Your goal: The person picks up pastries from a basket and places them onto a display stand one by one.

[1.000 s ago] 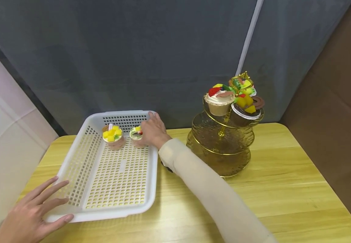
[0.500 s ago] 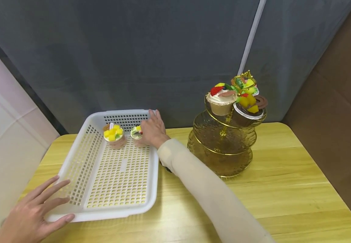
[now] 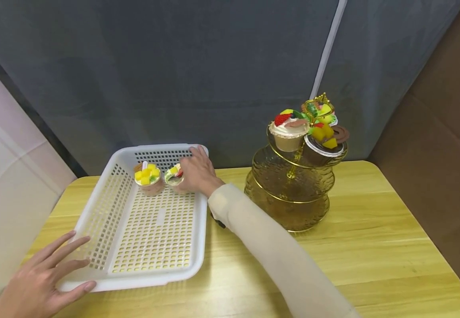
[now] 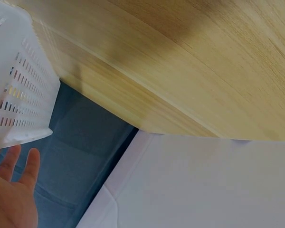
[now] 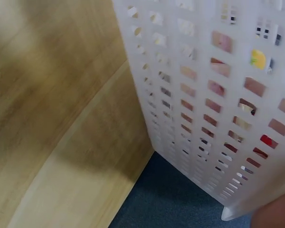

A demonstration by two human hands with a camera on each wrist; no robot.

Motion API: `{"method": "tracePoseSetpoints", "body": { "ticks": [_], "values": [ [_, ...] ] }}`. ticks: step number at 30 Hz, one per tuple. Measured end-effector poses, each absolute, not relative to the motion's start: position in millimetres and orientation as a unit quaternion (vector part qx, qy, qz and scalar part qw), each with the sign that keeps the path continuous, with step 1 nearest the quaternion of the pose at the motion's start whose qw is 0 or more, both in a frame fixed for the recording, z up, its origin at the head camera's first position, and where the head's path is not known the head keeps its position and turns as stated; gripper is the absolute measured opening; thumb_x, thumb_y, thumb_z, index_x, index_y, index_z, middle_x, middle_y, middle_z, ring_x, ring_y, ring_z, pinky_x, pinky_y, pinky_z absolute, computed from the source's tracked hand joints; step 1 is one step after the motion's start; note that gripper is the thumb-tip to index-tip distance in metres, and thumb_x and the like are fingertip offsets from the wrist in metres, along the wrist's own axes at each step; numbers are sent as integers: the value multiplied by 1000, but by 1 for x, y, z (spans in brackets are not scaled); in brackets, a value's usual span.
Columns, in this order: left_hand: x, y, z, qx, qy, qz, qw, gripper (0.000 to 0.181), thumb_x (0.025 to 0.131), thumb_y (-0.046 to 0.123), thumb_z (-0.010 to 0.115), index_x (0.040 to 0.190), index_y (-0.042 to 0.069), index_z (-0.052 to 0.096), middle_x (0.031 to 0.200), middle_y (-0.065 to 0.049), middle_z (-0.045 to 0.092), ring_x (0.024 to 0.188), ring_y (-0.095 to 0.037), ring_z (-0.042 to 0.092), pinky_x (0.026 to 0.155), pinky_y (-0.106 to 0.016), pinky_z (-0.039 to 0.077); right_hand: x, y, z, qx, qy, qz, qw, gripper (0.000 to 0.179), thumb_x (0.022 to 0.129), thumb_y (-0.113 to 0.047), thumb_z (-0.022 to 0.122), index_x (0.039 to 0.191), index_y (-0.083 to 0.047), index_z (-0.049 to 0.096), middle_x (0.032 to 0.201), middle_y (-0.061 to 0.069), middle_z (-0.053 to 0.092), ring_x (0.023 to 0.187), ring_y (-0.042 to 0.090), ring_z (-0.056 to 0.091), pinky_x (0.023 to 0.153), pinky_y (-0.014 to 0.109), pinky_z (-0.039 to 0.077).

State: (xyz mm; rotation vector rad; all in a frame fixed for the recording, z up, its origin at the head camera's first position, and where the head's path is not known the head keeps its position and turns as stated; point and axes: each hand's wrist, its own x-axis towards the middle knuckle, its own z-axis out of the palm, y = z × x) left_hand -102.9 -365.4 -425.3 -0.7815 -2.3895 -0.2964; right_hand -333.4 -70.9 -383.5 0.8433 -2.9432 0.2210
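Note:
A white perforated plastic basket point(image 3: 150, 282) sits on the table's left side. Inside, near its far right corner, my right hand point(image 3: 198, 172) holds a cupcake point(image 3: 172, 174) topped with cream and fruit, its fingers covering the cup's right side. Just left of it stands another cupcake point(image 3: 148, 177) with yellow mango cubes. My left hand point(image 3: 40, 278) rests at the basket's near left corner, fingers spread over the rim and thumb along the front edge. In the left wrist view, that hand point(image 4: 14, 190) has its fingers extended beside the basket rim point(image 4: 38, 136).
A three-tier gold-rimmed stand point(image 3: 299, 202) is to the right of the basket. Its top tier bears a strawberry cupcake point(image 3: 287, 138), a chocolate cupcake point(image 3: 320, 154) and another partly hidden cupcake point(image 3: 327, 114). A dark curtain point(image 3: 154, 70) hangs behind the table point(image 3: 365, 260).
My right hand has shifted slightly left, and the cupcake under it has moved left and tipped a little, nearer the mango one. My left hand stays in place.

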Motion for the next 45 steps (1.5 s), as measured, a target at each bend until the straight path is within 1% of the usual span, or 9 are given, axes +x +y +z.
{"method": "tracePoseSetpoints", "body": {
  "ticks": [4, 9, 13, 16, 22, 27, 29, 38, 45],
  "values": [
    [-104, -366, -426, -303, -894, -113, 309, 73, 89, 75, 49, 77, 7, 74, 146, 13, 47, 146, -8, 28, 114, -13, 16, -332, -70, -382, 282, -955, 78, 47, 62, 79, -53, 78, 127, -15, 65, 122, -1, 66, 141, 21, 35, 122, 38, 9],
    [-104, -365, -425, -298, -896, -112, 309, 75, 89, 76, 48, 76, 8, 74, 147, 17, 44, 145, -7, 28, 113, -11, 15, -331, -68, -382, 290, -952, 76, 55, 75, 80, -53, 77, 139, -13, 56, 136, 0, 57, 137, 18, 39, 121, 36, 14],
    [-104, -365, -425, -300, -896, -111, 308, 74, 89, 76, 48, 76, 8, 74, 147, 16, 45, 145, -6, 27, 113, -12, 15, -331, -65, -384, 301, -948, 71, 74, 65, 80, -52, 76, 130, -14, 62, 121, -2, 60, 123, 16, 47, 114, 32, 24],
    [-104, -364, -426, -303, -895, -111, 309, 74, 89, 76, 48, 76, 8, 74, 147, 15, 45, 145, -7, 28, 113, -12, 16, -331, -63, -385, 299, -947, 80, 84, 64, 79, -52, 77, 129, -14, 63, 116, -2, 60, 119, 16, 47, 112, 32, 26],
    [-105, -364, -427, -309, -890, -110, 317, 74, 89, 75, 48, 75, 7, 73, 147, 14, 46, 146, -7, 28, 114, -13, 16, -329, -59, -380, 273, -950, 127, 83, 73, 78, -53, 79, 138, -16, 58, 127, -1, 60, 133, 20, 40, 118, 35, 20],
    [-107, -366, -428, -318, -882, -116, 327, 72, 90, 74, 49, 75, 7, 73, 143, 7, 54, 145, -10, 30, 114, -14, 17, -325, -57, -373, 255, -947, 187, 60, 77, 77, -49, 82, 142, -17, 54, 138, -3, 59, 149, 24, 22, 119, 42, 18],
    [-107, -366, -428, -316, -884, -117, 323, 73, 90, 75, 49, 75, 7, 72, 145, 10, 51, 146, -10, 29, 114, -13, 17, -322, -56, -370, 250, -946, 200, 48, 78, 78, -49, 82, 143, -18, 53, 140, -6, 58, 150, 23, 19, 119, 41, 16],
    [-107, -365, -427, -311, -888, -108, 322, 74, 89, 76, 46, 73, 9, 72, 148, 20, 40, 146, -7, 26, 112, -10, 15, -304, -48, -346, 250, -947, 198, 36, 80, 78, -52, 80, 145, -19, 52, 140, -9, 57, 148, 18, 22, 118, 35, 20],
    [-108, -366, -430, -306, -890, -113, 318, 74, 87, 78, 48, 72, 9, 71, 146, 22, 41, 146, -4, 25, 111, -8, 14, -286, -34, -327, 231, -942, 242, 41, 81, 76, -54, 81, 144, -21, 53, 140, -7, 57, 144, 16, 30, 114, 35, 28]
  ]
}}
